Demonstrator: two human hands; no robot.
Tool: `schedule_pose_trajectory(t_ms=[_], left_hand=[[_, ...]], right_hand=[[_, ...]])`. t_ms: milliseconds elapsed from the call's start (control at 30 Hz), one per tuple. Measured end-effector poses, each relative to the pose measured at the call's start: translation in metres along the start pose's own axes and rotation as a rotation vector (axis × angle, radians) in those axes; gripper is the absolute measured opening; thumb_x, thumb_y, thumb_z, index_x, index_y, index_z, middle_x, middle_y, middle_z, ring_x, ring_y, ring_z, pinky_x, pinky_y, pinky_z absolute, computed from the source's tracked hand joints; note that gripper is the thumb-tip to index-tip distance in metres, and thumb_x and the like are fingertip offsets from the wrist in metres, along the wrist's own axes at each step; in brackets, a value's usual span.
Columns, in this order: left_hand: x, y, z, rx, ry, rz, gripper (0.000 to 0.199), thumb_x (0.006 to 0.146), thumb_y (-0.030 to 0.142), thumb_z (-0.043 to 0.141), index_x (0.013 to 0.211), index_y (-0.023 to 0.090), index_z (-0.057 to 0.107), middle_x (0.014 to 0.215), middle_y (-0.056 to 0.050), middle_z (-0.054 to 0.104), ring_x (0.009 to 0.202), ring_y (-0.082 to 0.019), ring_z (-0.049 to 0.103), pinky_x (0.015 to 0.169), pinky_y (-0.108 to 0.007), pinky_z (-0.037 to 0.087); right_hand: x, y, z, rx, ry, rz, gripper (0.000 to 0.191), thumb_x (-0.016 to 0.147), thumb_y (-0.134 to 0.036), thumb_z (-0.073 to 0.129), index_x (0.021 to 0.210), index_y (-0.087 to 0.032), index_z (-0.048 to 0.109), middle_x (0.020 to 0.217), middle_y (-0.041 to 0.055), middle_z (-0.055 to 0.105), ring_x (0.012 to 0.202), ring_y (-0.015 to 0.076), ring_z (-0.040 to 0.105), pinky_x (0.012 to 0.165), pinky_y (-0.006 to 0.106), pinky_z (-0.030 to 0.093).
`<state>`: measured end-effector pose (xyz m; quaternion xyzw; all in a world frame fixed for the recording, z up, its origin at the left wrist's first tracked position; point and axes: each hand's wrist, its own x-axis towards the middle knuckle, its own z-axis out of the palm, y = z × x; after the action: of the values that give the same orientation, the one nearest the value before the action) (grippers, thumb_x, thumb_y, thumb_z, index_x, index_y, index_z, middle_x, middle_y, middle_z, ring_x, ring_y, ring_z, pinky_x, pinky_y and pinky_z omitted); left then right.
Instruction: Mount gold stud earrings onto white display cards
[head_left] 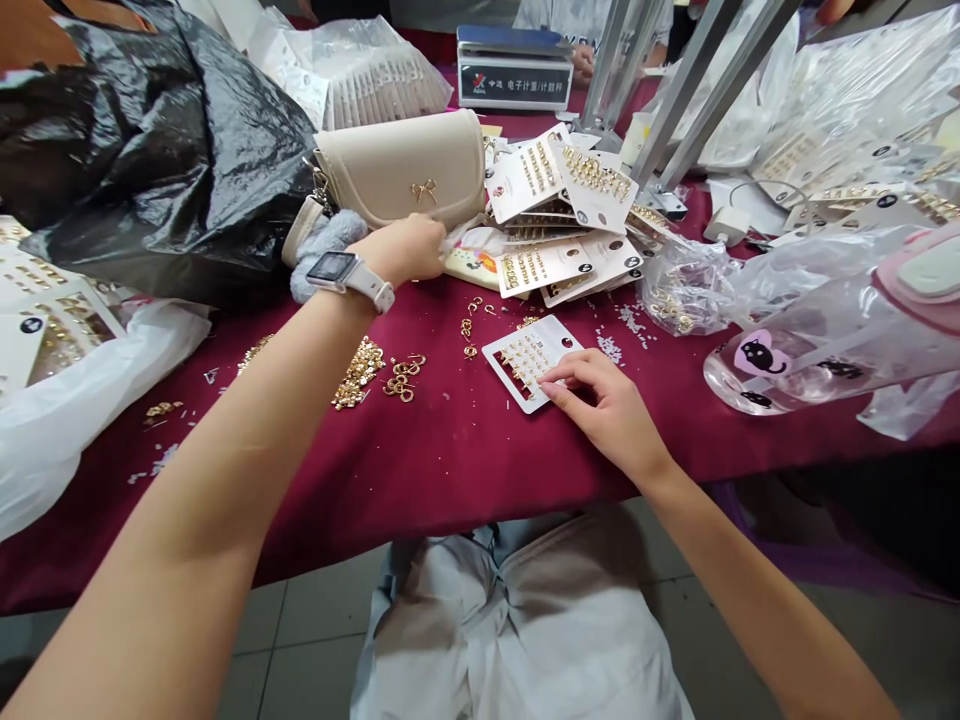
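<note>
My right hand (604, 405) pinches the lower right edge of a white earring card (534, 362) that lies tilted on the cloth and carries rows of small gold earrings. My left hand (411, 248), wearing a watch at the wrist, reaches across to the front of a cream handbag (405, 165) with a gold bow. Its fingers are curled and mostly hidden, beside a flower-patterned pouch (474, 262) and some clear plastic. Gold beads (360, 372) and gold hoops (405, 378) lie in small piles below the left wrist.
A heap of filled earring cards (547, 265) stands behind the card. A pink-lidded bottle (810, 345) lies on the right, near clear bags (682, 290). A black plastic bag (157, 150) bulges on the left. At the back are a scale (514, 85) and metal posts (690, 90).
</note>
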<state>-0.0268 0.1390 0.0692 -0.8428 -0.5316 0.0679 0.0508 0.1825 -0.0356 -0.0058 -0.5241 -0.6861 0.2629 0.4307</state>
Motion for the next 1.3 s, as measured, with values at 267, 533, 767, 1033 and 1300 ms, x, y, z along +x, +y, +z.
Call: schedule_pose_trajectory(t_ms=[267,533,767,1033,1300], left_hand=[[-0.092,0.078,0.003,-0.204,0.250,0.254,0.028,0.091,0.039,0.047,0.082,0.020,0.066,0.087,-0.005,0.067,0.082,-0.020,0.059,0.068,-0.031,0.040],[-0.114,0.100,0.035,-0.162,0.272,0.323,0.023,0.092,0.033,0.049,0.084,0.019,0.065,0.083,-0.004,0.067,0.076,-0.019,0.061,0.065,-0.033,0.036],[-0.116,0.106,0.039,-0.187,0.270,0.338,0.021,0.093,0.028,0.048,0.087,0.020,0.066,0.091,-0.004,0.068,0.085,-0.021,0.063,0.070,-0.034,0.038],[-0.112,0.099,0.044,-0.246,0.274,0.337,0.024,0.094,0.023,0.046,0.084,0.017,0.067,0.086,-0.005,0.067,0.079,-0.020,0.064,0.068,-0.032,0.039],[-0.112,0.099,0.051,-0.433,0.233,0.294,0.020,0.090,0.022,0.054,0.076,0.013,0.064,0.076,-0.003,0.062,0.067,-0.015,0.059,0.059,-0.026,0.037]], right_hand=[[0.000,0.004,0.001,-0.008,0.023,0.014,0.009,0.082,-0.029,0.064,0.080,-0.022,0.070,0.086,0.0032,0.062,0.080,0.0159,0.059,0.077,0.031,0.051],[0.002,0.004,0.002,-0.054,0.017,-0.018,0.006,0.082,-0.025,0.065,0.080,-0.022,0.070,0.085,0.0032,0.062,0.087,0.0173,0.060,0.085,0.032,0.050],[0.001,0.005,0.001,-0.028,0.030,0.039,0.009,0.081,-0.029,0.065,0.082,-0.022,0.070,0.090,0.0033,0.061,0.077,0.0144,0.058,0.073,0.030,0.051],[0.001,0.003,0.003,-0.036,0.029,0.005,0.008,0.081,-0.026,0.065,0.081,-0.022,0.071,0.090,0.0042,0.061,0.086,0.0160,0.059,0.074,0.028,0.052],[0.005,0.004,0.005,-0.024,0.013,0.028,0.010,0.080,-0.028,0.066,0.082,-0.021,0.073,0.090,0.0042,0.060,0.080,0.0142,0.057,0.071,0.027,0.051]])
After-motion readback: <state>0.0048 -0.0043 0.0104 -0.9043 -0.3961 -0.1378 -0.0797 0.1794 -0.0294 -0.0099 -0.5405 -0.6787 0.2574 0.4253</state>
